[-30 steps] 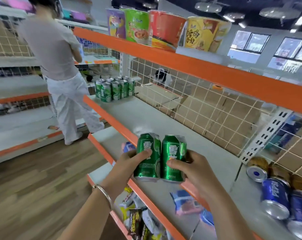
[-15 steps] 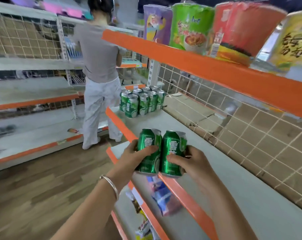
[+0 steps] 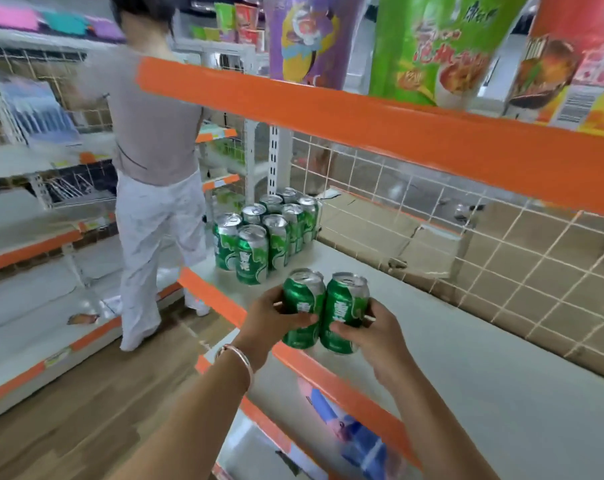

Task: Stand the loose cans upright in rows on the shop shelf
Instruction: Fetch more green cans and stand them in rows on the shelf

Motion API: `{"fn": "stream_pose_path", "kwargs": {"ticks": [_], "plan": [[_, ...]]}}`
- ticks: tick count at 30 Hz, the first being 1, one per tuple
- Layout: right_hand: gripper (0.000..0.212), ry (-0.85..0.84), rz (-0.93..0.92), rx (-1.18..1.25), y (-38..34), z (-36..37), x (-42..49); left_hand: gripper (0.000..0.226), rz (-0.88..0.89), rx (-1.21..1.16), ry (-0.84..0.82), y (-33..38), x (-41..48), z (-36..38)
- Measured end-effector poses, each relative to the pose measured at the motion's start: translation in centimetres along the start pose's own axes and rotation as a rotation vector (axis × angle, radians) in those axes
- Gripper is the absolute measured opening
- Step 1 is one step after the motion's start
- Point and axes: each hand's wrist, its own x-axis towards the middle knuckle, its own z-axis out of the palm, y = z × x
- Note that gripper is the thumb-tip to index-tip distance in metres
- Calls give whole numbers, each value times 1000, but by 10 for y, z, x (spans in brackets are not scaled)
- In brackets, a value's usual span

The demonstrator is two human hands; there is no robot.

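Note:
I hold two green cans side by side, upright, above the front edge of the grey shelf (image 3: 466,348). My left hand (image 3: 271,318) grips the left can (image 3: 302,299). My right hand (image 3: 376,336) wraps the right can (image 3: 349,306). Farther along the same shelf, to the upper left, several green cans (image 3: 259,233) stand upright in rows. The two held cans are a short gap away from that group.
An orange-edged upper shelf (image 3: 362,123) hangs just above, holding noodle cups (image 3: 435,46). A wire grid back panel (image 3: 501,258) closes the shelf's rear. Another person (image 3: 155,168) stands in the aisle to the left. Packets (image 3: 345,424) lie on the lower shelf.
Both hands have carried the two cans leftward along the shelf, toward the standing group of cans. The lying blue cans at the right have dropped out of view.

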Motion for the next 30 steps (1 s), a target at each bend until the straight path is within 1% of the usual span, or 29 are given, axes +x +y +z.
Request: {"fn": "stream_pose_path", "kwargs": {"ticks": [3,5,7,9,11,13,15,16,17,19,20,21,26,28,30], "plan": [[50,114,-4,-50,10,29,20,42,35,40,-33,-6,27,-14],[58,166,-23,-100,11,44,34,45,53,80,-63,-12,40,-24],[62,195,-39,-131,9,56,48,51,81,109,-96,-18,52,-31],[65,200,-41,-149,2,68,61,60,107,124,-71,-21,59,-33],[67,199,-49,-177,-4,77,78,62,129,104,-47,-21,62,-34],[59,193,-64,-220,-13,83,95,62,156,102,-62,-23,65,-35],[41,208,-45,-252,-22,87,114,65,188,142,-95,-29,70,-37],[37,216,-27,-260,-25,89,123,67,198,166,-117,-31,71,-37],[42,223,7,-275,-25,91,133,68,200,189,-142,-33,72,-37],[69,241,46,-307,-20,96,151,66,196,205,-188,-35,74,-37],[79,250,59,-321,-17,96,160,66,197,200,-207,-36,75,-37],[83,258,67,-325,-14,98,167,66,198,198,-223,-36,77,-38],[75,302,95,-299,-16,102,196,72,220,223,-236,-41,81,-40],[72,306,104,-265,-16,102,211,79,204,214,-246,-43,83,-40],[70,284,106,-269,-18,101,224,78,184,196,-265,-42,85,-43]]}}
